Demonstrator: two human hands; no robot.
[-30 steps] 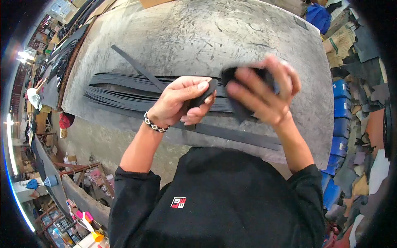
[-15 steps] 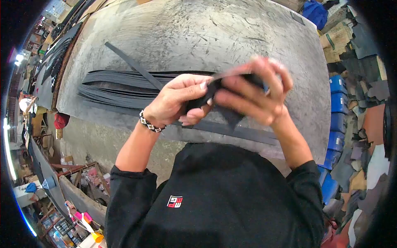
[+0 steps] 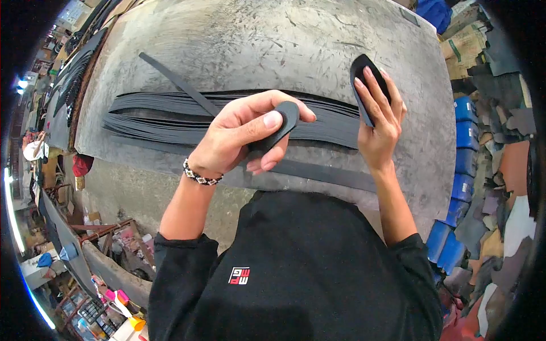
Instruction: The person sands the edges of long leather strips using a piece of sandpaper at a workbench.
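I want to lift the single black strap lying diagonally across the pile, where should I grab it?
Pinch the diagonal strap at its far free end, coming from above. That end lies alone on the bare table, clear of the strap pile; its near end runs under the left hand.

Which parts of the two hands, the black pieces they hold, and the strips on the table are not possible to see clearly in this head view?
- Black piece in the left hand: its lower part, hidden by the thumb and fingers.
- Black piece in the right hand: its lower end, hidden by the fingers.
- Pile of black strips: middle part, hidden by the left hand; their number is too fine to count.
- Table: far edge cut off by the picture's edge.
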